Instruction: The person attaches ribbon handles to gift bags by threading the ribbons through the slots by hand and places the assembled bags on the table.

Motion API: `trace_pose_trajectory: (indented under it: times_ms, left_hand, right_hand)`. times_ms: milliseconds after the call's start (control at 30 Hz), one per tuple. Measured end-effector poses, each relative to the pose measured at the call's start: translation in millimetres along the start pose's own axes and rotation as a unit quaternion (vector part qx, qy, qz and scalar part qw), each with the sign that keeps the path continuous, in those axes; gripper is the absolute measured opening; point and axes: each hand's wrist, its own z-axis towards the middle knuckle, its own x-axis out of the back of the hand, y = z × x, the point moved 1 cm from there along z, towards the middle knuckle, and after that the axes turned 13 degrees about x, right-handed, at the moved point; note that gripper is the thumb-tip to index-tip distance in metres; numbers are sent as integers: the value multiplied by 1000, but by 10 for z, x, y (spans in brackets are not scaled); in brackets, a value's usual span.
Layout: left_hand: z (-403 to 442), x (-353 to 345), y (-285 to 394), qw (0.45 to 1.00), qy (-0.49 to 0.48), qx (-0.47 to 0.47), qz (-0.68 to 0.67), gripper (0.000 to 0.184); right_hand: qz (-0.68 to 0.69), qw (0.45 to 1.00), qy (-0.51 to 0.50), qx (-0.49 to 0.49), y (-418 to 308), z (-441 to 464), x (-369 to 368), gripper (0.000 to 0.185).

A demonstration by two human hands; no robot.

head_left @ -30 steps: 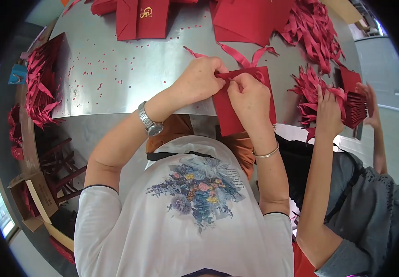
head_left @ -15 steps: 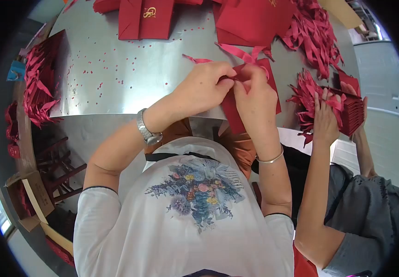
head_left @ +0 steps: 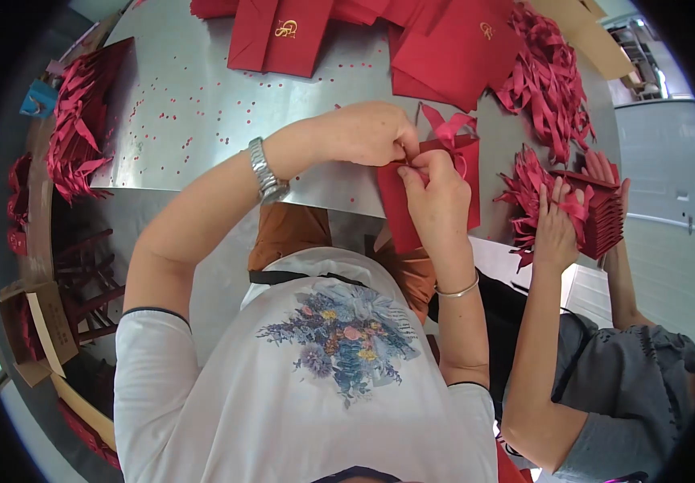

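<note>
We have the red bag (head_left: 400,211) at the near edge of the surface (head_left: 202,167), right of the middle, with part of it reaching past that edge over our lap. Its long axis runs from the far side towards us, the near end slanting slightly to the right. The end with the pink ribbon (head_left: 448,127) points away from us, and the plain end points at our lap.

Our left hand (head_left: 367,135) comes in from the left over the bag's far end, its fingers narrow, pinched at the rim. Our right hand (head_left: 442,197) lies over the bag's right part, its fingers narrow too, pinching just beside the left ones. We cannot tell whether paper or ribbon is between the tips.

Beyond the bag, towards the far edge, lie a gold-lettered bag (head_left: 276,40) and some overlapping bags (head_left: 456,60). A ribbon heap (head_left: 547,84) lies near the far right corner. By the right edge, a co-worker's hands (head_left: 556,233) hold a row of ribboned bags (head_left: 603,219). Another ribboned row (head_left: 82,133) lines the left edge, and red dots (head_left: 174,117) are scattered between it and our left hand.
</note>
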Motion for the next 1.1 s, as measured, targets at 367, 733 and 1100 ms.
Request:
trace_pose_trajectory:
  times_ms: [367, 733, 1100]
  left_hand:
    - [-62, -4, -26, 981, 124, -32, 149, 10]
    - [-63, -33, -188, 977, 132, 27, 166, 10]
    - [-203, 264, -466, 883, 386, 146, 222, 35]
  right_hand:
    - [-195, 970, -28, 142, -359, -102, 209, 53]
    - [-105, 994, 19, -14, 236, -620, -12, 95]
    - [-104, 994, -7, -41, 218, -618, -20, 92]
